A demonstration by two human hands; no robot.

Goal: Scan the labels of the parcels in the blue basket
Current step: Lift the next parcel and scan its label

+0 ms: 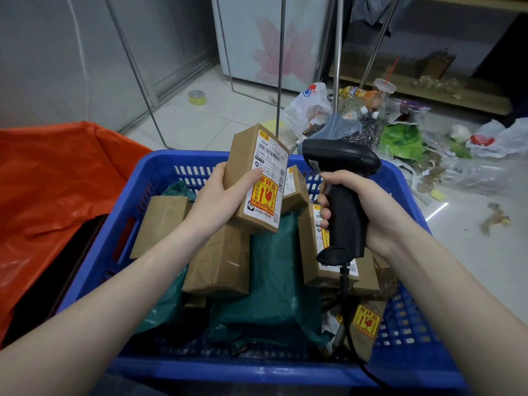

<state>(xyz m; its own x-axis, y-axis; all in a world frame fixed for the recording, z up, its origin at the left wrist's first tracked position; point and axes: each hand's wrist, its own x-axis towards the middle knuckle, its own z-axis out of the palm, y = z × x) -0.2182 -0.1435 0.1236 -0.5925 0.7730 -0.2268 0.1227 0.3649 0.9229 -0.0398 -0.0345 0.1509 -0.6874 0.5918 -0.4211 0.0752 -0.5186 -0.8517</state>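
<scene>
Forearms: both are reaching in from the bottom edge, closest to the lens, over the near rim of the blue basket [134,195].
Blue basket: it is sitting on the floor, holding brown boxes and green bags; an orange bag [51,178] is lying just beside it on the left.
Held box [251,178]: the left hand [220,195] is lifting it above the basket, fingers wrapping its left side, thumb pressing on the label [270,172].
Box axis: the long axis is running near upright, top end tilting away and slightly right; the label face is turning toward the camera and right.
Scanner [341,178]: the right hand [368,207] is closing around the grip, nose pointing left toward the box.
Doing it well: judging from this, tilting the nose squarely at the barcode and sliding the thumb clear of the label should be helping the read.
</scene>
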